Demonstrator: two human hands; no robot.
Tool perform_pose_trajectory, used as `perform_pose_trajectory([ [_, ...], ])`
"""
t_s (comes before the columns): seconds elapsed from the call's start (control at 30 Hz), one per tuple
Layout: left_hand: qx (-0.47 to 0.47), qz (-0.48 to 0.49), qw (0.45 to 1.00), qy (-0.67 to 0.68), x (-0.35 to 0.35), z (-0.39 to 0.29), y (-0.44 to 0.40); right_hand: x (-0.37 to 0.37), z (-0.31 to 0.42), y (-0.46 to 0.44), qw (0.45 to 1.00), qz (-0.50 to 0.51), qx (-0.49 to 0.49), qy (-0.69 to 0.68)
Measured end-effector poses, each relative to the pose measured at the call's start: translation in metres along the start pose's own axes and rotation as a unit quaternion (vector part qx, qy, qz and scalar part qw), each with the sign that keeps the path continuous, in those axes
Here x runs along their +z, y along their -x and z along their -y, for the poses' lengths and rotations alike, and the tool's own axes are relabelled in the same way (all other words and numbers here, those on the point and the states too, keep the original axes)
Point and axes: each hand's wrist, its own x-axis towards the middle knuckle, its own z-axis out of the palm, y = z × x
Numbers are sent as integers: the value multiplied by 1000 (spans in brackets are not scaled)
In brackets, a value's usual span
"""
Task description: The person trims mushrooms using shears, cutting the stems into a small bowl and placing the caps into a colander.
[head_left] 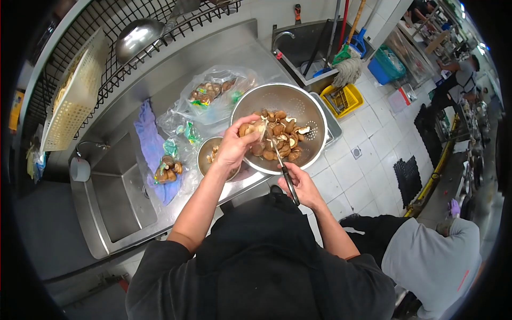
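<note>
My left hand (237, 146) is closed on a brown-capped mushroom (248, 129), its pale parts showing by the fingertips. It is over a large perforated metal colander (250, 100). Many cut brown mushrooms (288, 140) lie inside the colander. My right hand (302, 188) grips black-handled scissors (279, 154) at the colander's near rim, the blades pointing up toward the mushroom in my left hand. Partly behind my left forearm is a smaller metal bowl (203, 156) with pale pieces in it. How far apart the blades are I cannot tell.
Clear plastic bags with mushrooms (212, 92) lie on the steel counter. Another bagged bunch (168, 169) rests on a purple cloth (151, 143) beside a sink (120, 200). Mops and a yellow bucket (346, 101) stand at right. A person in grey (432, 261) is behind, right.
</note>
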Motion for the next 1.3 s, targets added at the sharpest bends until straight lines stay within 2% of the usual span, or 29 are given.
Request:
perform_pose_trajectory([
  [0.03,0,1,1000,2,-1,-3,2,3,-3,0,999,1,-31,20],
  [0.07,21,3,998,-63,-3,-6,4,5,-4,0,997,3,-61,41],
  [0.1,41,4,991,-128,-5,-8,7,7,-3,0,997,3,-60,43],
  [0.17,36,-5,985,-171,-9,-14,9,11,1,0,999,14,9,43],
  [0.23,33,-16,976,-213,-19,-17,5,15,-3,-3,999,10,6,35],
  [0.3,32,20,956,-290,-30,-16,-4,16,-1,-1,1000,6,3,27],
  [0.37,20,17,968,-250,-29,-16,-7,15,11,4,996,-27,89,7],
  [0.4,6,15,977,-211,-27,-17,-8,18,7,3,996,-29,89,8],
  [0.43,7,16,978,-209,-30,-13,-14,21,-1,1,995,-74,71,-15],
  [0.47,8,5,970,-242,-37,-5,-23,22,-4,0,991,-119,52,-39],
  [0.53,11,-6,962,-272,-39,0,-27,25,-6,0,989,-134,56,-20],
  [0.6,-10,-48,989,-138,-40,6,-27,33,-14,-2,977,-176,-76,92],
  [0.63,-9,-50,989,-137,-45,6,-26,35,-9,0,977,-175,-76,93],
  [0.7,-36,5,995,95,-55,3,-19,43,6,8,941,-153,-64,295],
  [0.73,-34,3,995,93,-56,1,-15,48,8,8,942,-150,-65,293],
  [0.8,-18,3,992,125,-55,0,-4,61,7,9,874,-181,-104,439],
  [0.83,-17,13,992,122,-57,0,-1,67,7,9,871,-184,-136,435],
  [0.97,-15,51,993,108,-58,5,10,72,4,1,876,-154,-142,434],
  [1.1,-31,63,992,106,-63,11,7,62,5,0,888,-121,-92,434],
  [1.2,-71,46,995,61,-55,15,0,53,-10,-2,904,-137,-73,399],
  [1.27,-82,-27,996,-35,-45,15,1,48,-24,-1,913,-149,-63,375],
  [1.3,-68,-65,993,-73,-44,19,-4,48,-28,1,940,-153,-76,295],
])
